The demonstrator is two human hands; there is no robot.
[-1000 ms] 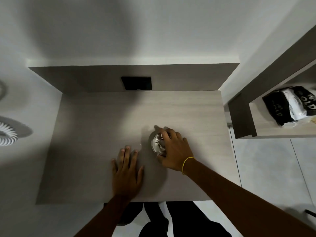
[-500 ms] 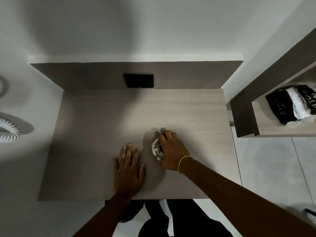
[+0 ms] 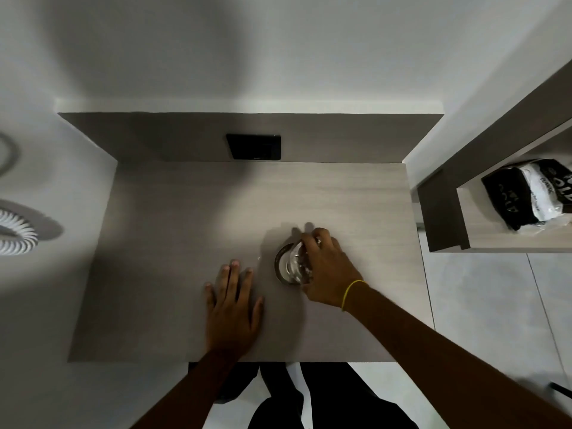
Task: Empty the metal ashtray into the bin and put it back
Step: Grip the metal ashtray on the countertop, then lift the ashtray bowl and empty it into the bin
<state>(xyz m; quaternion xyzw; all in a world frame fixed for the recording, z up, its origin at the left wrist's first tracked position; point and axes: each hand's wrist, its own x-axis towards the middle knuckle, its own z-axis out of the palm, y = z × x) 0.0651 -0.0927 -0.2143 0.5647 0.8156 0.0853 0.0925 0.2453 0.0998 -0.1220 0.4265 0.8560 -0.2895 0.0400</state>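
The right hand (image 3: pixel 328 267) is curling over the metal ashtray (image 3: pixel 286 264), fingers grasping its far and near rim while it is sitting on the table (image 3: pixel 185 218), at about 4 o'clock from the table's centre. The left hand (image 3: pixel 232 305) is lying flat and released on the table, just beside the ashtray at its 8 o'clock. A yellow band (image 3: pixel 349 294) is circling the right wrist.

Ashtray (image 3: pixel 286 264): looking like shiny, polished metal, catching glints of light.
Table (image 3: pixel 192 230): showing pale matt wood grain, smooth.
Packet (image 3: pixel 535 193): lying glossy and crinkled like plastic, on the shelf (image 3: pixel 510 243).
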